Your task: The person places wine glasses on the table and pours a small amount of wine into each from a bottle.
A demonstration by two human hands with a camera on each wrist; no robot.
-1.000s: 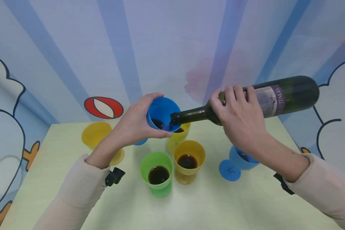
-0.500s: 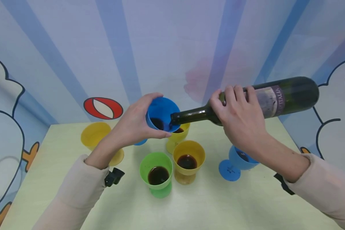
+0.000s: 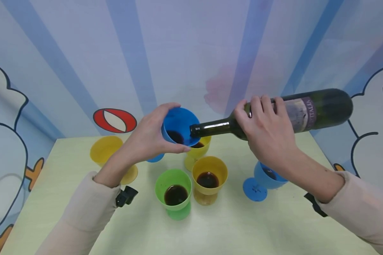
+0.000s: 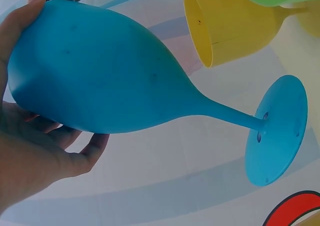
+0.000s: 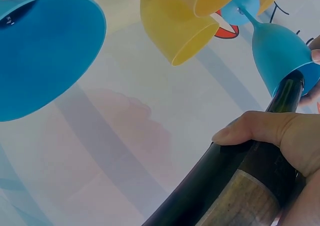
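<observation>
My left hand (image 3: 146, 138) holds a blue plastic goblet (image 3: 180, 120) by its bowl, tilted and raised over the back of the table. Dark liquid lies in its bowl. The goblet's stem and foot show in the left wrist view, slanting away from the fingers (image 4: 95, 148). My right hand (image 3: 271, 132) grips a dark green wine bottle (image 3: 327, 108) around its shoulder, with the palm hiding part of the label. Nearly level, the bottle points left, its mouth inside the goblet's rim. The right wrist view also shows the bottle neck (image 5: 287, 93) entering the goblet.
On the pale table (image 3: 229, 230) stand a green goblet (image 3: 173, 177), an orange-yellow goblet (image 3: 210, 163) and a yellow goblet (image 3: 198, 152), all with dark liquid. Another blue goblet (image 3: 268, 180) with liquid is partly under my right forearm. A yellow goblet (image 3: 105, 148) sits left, behind my left forearm.
The bottle's base has dropped slightly, bringing the bottle closer to level. Dark liquid seen at its mouth earlier is no longer evident there. My left hand and the goblet stay almost still.
</observation>
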